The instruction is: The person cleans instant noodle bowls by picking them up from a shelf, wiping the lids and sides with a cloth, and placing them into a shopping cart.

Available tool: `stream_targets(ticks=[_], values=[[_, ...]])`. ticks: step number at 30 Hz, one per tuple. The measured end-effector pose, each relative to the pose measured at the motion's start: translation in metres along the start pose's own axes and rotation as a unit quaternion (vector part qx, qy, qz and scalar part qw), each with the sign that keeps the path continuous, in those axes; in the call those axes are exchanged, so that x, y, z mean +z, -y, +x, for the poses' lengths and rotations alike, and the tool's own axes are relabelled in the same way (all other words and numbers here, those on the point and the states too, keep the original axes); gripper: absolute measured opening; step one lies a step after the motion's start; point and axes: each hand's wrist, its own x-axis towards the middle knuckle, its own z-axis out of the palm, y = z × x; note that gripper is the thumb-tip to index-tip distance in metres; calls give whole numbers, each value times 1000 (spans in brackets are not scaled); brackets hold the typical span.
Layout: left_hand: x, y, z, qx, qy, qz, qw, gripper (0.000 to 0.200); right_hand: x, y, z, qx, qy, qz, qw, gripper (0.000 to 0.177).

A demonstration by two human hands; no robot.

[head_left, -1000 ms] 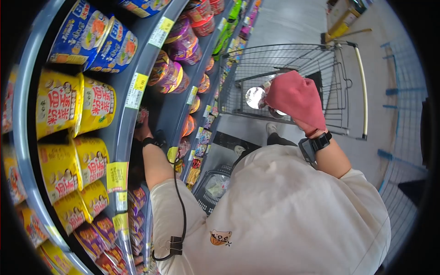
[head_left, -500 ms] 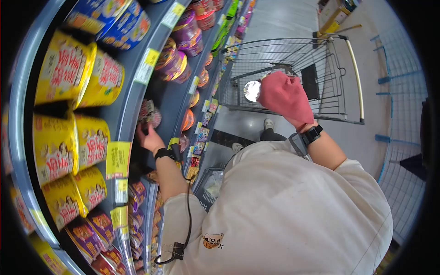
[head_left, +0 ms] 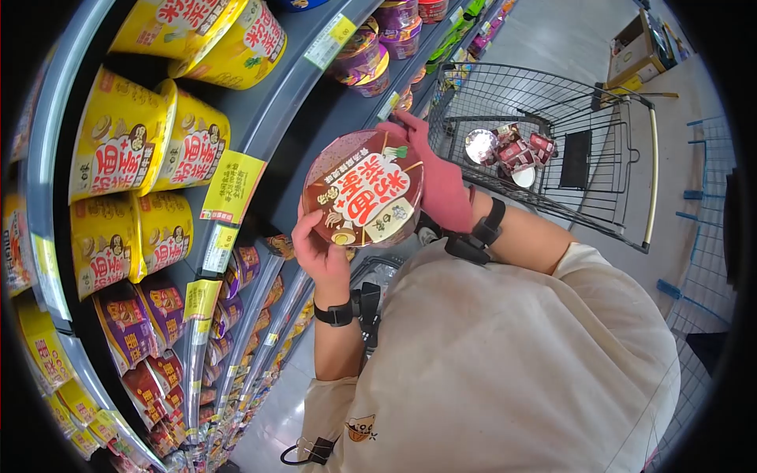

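Observation:
An instant noodle tub (head_left: pixel 365 185), with a dark red lid carrying large white and red lettering, is held up tilted in front of my chest. My left hand (head_left: pixel 317 246) grips its lower left edge, thumb on the lid. Against the tub's right side is my right hand (head_left: pixel 436 183), covered in a pinkish-red glove or cloth. The covered fingers reach round the tub's upper right edge, and some are hidden behind it. Beyond my right hand, a shopping cart (head_left: pixel 587 98) holds several small dark red packs (head_left: pixel 516 151), a shiny silver round thing (head_left: pixel 480 146) and a white round piece (head_left: pixel 523 176).
Shelves (head_left: pixel 276 102) on the left carry yellow noodle tubs (head_left: pixel 118 146), purple tubs (head_left: pixel 398 35) and price tags (head_left: pixel 233 189). A dark basket (head_left: pixel 384 270) is partly visible below my arms. At the far right stands wire mesh (head_left: pixel 702 229); a cardboard box (head_left: pixel 635 51) sits beyond the cart.
My left hand has come out of the shelf with the noodle tub. From over the cart, my right hand has moved left onto the tub, uncovering the packs. The view has shifted.

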Motion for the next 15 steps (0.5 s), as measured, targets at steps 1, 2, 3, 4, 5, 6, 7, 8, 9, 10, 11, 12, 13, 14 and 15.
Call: stream_targets(ticks=[1,2,3,4,5,6,7,8,9,10,11,12,13,14,15], values=[[-1,-4,2,-4,9,-7,1000,72,11,3,-2,14,-13,76,997,55],[4,-13,5,-4,11,-6,1000,72,5,0,-1,13,-12,78,997,55],[14,-25,9,21,38,40,998,93,-8,-6,3,30,23,-18,999,51],[24,-30,11,48,64,85,993,115,-19,-10,5,46,59,-116,990,47],[29,-27,9,30,45,81,995,140,-18,-17,0,-54,80,-155,983,39],[30,-28,10,34,47,77,995,140,-10,-14,-3,-59,79,-158,982,39],[28,-30,10,14,16,69,997,138,2,-8,-7,14,57,-56,997,40],[29,-33,11,-6,-14,60,998,135,9,-4,-7,84,34,47,995,41],[31,-46,15,-52,-16,-15,998,132,9,-10,-3,69,68,86,992,42],[32,-48,18,-69,-18,-92,993,130,11,-4,-6,61,65,83,993,42],[30,-47,21,-97,7,-171,980,127,19,8,-11,70,80,98,989,42],[30,-46,23,-124,31,-248,960,124,25,15,-16,80,96,113,986,42],[36,-47,23,-108,79,-323,937,103,24,16,-18,55,120,73,989,43],[38,-44,25,-107,85,-325,936,103,16,14,-15,49,119,70,989,43],[37,-37,26,-137,62,-289,945,89,4,9,-9,46,79,78,993,43]])
